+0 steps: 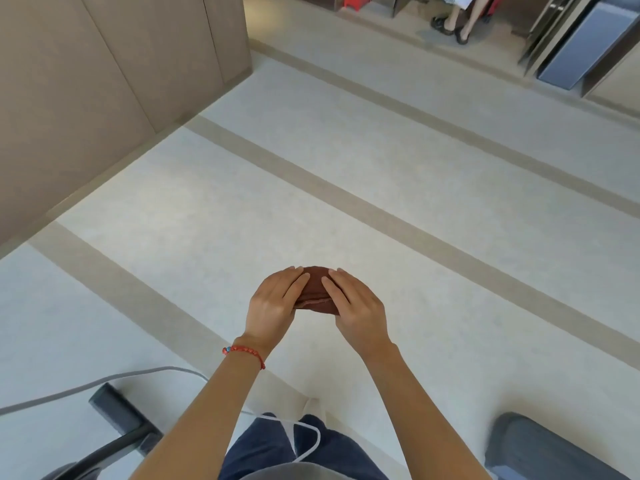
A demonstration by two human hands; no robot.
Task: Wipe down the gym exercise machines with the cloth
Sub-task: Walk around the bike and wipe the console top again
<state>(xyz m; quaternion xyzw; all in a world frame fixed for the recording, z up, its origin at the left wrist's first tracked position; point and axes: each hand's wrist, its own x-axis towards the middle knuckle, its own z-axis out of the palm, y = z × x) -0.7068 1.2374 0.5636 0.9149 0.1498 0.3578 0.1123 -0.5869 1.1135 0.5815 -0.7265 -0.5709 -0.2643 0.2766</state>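
You've got the cloth (317, 289) up in front of you, a dark reddish-brown bundle held between both hands in mid-air over the pale floor (415, 209). Your left hand (273, 299) wraps its side, fingers laid over the top and thumb tucked against the folded edge. Your right hand (353, 306) mirrors it on the other side, fingers curved across the top of the fabric, so both hands are gripping the same wad. The cloth looks folded or bunched, a lighter seam showing along its near edge between your thumbs. A red braided bracelet (244, 353) sits on your left wrist.

Below your arms, your dark blue trousers (263, 448) show, with a thin white cord (308, 441) looping across them. At lower left there's a dark machine frame (117, 414) and a grey cable (86, 386) curving over the floor. At lower right, a dark grey padded part (533, 448) of another machine pokes in. Tan stripes run across the floor, a beige panelled wall (104, 81) stands to your left, and far ahead another person's legs (460, 19) in dark shoes are visible.
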